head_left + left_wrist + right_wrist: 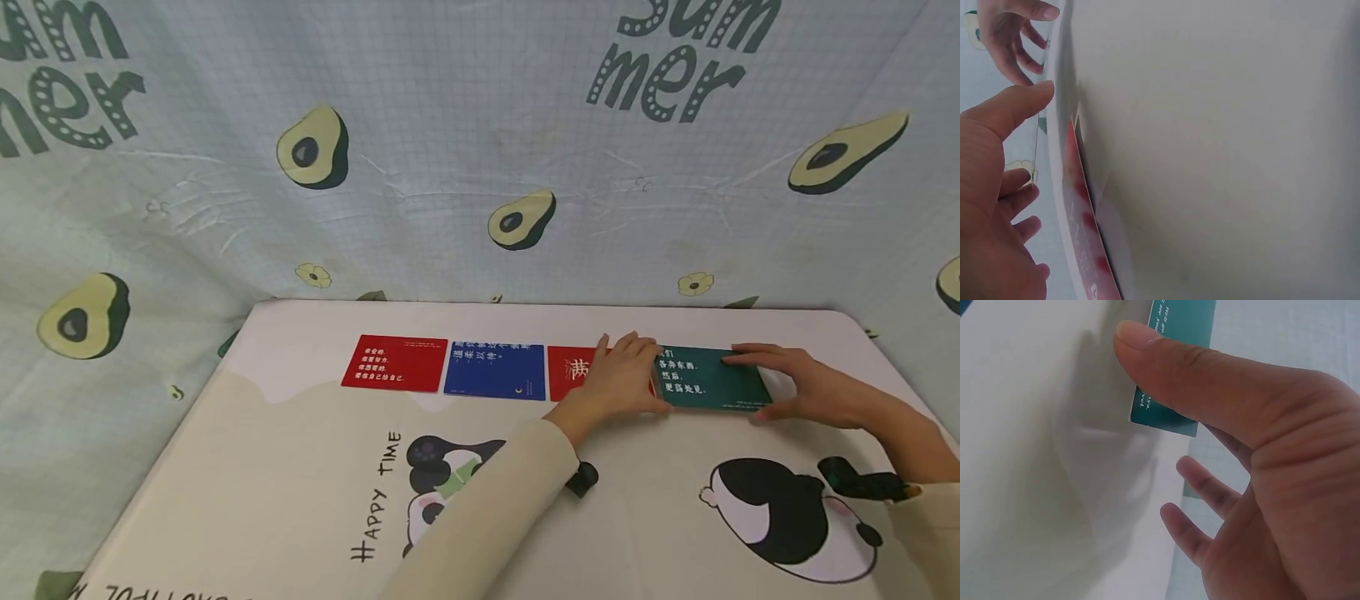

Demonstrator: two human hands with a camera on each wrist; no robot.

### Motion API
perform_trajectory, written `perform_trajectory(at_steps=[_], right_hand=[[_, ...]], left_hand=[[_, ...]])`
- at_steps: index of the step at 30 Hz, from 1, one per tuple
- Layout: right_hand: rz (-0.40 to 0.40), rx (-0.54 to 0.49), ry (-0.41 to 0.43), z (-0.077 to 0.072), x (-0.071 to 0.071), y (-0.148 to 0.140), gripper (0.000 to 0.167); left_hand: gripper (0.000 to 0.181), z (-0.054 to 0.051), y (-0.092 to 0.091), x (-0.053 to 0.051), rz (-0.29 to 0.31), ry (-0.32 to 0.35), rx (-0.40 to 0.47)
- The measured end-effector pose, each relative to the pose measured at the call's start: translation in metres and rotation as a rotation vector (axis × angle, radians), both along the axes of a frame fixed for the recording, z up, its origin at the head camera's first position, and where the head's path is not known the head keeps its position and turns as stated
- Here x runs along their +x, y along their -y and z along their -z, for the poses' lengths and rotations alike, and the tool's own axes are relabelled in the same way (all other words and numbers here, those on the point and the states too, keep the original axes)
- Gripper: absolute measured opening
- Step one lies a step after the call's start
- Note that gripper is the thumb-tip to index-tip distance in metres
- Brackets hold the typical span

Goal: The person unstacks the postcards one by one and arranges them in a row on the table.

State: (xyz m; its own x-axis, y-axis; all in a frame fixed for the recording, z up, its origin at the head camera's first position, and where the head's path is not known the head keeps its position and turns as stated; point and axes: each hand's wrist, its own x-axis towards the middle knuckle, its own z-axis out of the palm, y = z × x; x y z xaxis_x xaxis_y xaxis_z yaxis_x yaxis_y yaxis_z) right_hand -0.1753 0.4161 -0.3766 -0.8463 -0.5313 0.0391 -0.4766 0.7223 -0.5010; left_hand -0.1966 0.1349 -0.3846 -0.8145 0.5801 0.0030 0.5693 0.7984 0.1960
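In the head view a dark green card [708, 379] with white writing spans the gap between my two hands. My right hand [821, 387] holds its right end, index finger at the far edge and thumb at the near corner. My left hand [618, 375] holds the left end in a similar way. Behind that hand is a red card [567, 371] with a large white character, partly hidden. In the right wrist view the thumb [1179, 372] lies across the green card's edge [1163, 419]. The left wrist view shows my left hand [991, 162] with thumb extended.
Left of the partly hidden card lie a blue card [495, 371] and another red card [395, 364], in one row along the far side of the table [247, 467]. The table carries printed panda drawings and lettering. An avocado-patterned curtain [420, 150] hangs behind.
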Motion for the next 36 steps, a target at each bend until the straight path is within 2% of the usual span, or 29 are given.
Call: perform_trajectory(at_steps=[11, 19, 27, 36], right_hand=[[0.012, 0.022, 0.052, 0.008, -0.007, -0.001, 0.073], [-0.009, 0.048, 0.042, 0.007, -0.008, 0.000, 0.072], [0.024, 0.079, 0.102, 0.004, -0.009, 0.000, 0.074], [0.007, 0.056, 0.091, 0.007, -0.010, 0.000, 0.073]], left_hand=[[0.086, 0.012, -0.004, -0.006, 0.017, 0.021, -0.071], [0.086, 0.012, -0.005, -0.008, 0.025, 0.005, -0.130], [0.086, 0.013, -0.005, -0.009, 0.025, 0.019, -0.130], [0.086, 0.014, -0.006, -0.009, 0.024, 0.015, -0.152]])
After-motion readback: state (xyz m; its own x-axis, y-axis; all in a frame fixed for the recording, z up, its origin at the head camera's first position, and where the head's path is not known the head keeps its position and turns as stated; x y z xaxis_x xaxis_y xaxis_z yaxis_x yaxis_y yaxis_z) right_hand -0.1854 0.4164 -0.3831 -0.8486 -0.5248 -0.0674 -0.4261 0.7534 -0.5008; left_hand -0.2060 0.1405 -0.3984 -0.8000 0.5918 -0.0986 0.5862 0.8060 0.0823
